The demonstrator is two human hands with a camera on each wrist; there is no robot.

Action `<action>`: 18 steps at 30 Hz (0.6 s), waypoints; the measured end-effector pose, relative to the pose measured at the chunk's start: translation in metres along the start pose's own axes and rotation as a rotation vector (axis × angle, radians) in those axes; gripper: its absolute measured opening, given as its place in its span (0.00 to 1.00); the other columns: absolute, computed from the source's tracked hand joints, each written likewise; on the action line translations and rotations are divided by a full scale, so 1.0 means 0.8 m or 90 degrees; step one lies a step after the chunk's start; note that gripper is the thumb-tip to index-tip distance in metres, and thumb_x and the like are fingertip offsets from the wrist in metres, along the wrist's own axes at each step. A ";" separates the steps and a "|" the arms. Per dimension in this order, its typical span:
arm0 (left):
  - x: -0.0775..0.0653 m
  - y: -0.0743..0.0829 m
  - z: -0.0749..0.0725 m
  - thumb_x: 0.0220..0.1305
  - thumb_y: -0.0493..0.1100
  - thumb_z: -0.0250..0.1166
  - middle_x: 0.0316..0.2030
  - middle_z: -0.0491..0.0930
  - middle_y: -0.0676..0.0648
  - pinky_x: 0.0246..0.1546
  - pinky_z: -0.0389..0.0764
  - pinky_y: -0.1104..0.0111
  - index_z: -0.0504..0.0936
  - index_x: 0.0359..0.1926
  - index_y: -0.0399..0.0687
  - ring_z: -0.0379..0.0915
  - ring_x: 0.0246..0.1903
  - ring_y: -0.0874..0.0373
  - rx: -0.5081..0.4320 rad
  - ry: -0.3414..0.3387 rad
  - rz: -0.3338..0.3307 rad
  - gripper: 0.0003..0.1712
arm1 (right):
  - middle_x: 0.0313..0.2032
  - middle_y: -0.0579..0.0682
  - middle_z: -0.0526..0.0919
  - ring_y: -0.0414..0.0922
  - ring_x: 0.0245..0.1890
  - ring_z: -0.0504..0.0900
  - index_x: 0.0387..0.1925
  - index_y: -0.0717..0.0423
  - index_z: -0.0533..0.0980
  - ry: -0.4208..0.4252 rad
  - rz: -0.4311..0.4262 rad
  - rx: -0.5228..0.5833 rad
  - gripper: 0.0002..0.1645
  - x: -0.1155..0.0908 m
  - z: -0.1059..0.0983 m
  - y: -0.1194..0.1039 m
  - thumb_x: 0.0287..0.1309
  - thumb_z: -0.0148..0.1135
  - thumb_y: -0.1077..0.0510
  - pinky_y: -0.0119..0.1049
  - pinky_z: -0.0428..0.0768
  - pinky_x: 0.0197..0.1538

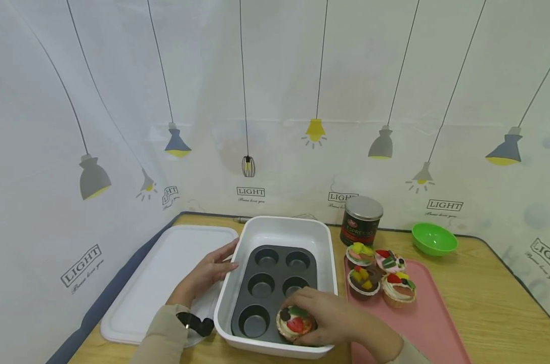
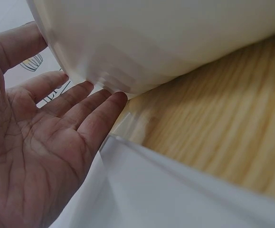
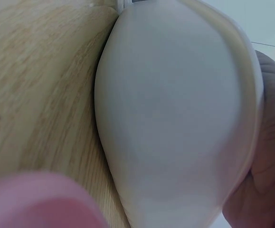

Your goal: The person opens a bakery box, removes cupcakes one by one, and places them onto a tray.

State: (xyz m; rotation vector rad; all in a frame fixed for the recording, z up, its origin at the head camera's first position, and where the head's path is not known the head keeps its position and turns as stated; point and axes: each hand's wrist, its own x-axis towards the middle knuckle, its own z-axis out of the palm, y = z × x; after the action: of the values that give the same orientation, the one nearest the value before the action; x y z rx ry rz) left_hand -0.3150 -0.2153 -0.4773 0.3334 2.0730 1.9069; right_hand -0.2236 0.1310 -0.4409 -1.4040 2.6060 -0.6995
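Note:
In the head view a white rectangular tub [image 1: 289,227] holds a dark grey muffin tin [image 1: 275,290] with several round cups. My right hand [image 1: 331,316] reaches over the tub's near right side, its fingers and thumb around a fruit-topped cupcake [image 1: 295,323] at the front right cup. Strawberry and dark berry pieces show on its cream. My left hand [image 1: 211,268] is at the tub's left side; in the left wrist view its extended fingers [image 2: 99,114] touch the outer wall and the thumb lies at the rim. The tub's wall hides the right fingertips in the right wrist view.
Right of the tub, a pink tray [image 1: 427,313] carries several more fruit-topped cupcakes [image 1: 398,290]. Behind it stand an espresso tin [image 1: 361,222] and a green bowl [image 1: 434,240]. A white lid-like board [image 1: 165,273] lies at left, partly under the left forearm. A printed curtain [image 1: 279,101] hangs behind.

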 end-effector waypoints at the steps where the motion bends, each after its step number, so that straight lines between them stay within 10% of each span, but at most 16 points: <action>1: 0.000 0.000 0.000 0.67 0.43 0.64 0.77 0.56 0.53 0.60 0.77 0.53 0.58 0.78 0.64 0.53 0.75 0.46 -0.001 0.001 -0.004 0.42 | 0.57 0.36 0.77 0.34 0.55 0.76 0.60 0.35 0.73 0.000 -0.001 0.001 0.33 0.000 0.000 0.000 0.54 0.73 0.37 0.36 0.80 0.56; 18: -0.001 0.001 -0.001 0.67 0.44 0.64 0.77 0.55 0.52 0.60 0.77 0.51 0.58 0.78 0.64 0.54 0.74 0.44 0.002 -0.002 -0.004 0.42 | 0.58 0.36 0.75 0.35 0.57 0.75 0.61 0.33 0.72 0.018 -0.023 0.044 0.34 -0.001 -0.002 0.001 0.54 0.74 0.38 0.37 0.79 0.60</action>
State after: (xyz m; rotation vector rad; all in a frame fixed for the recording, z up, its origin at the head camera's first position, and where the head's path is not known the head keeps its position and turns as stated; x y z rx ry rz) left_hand -0.3148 -0.2158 -0.4768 0.3307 2.0726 1.8990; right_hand -0.2240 0.1324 -0.4401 -1.4343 2.5576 -0.8111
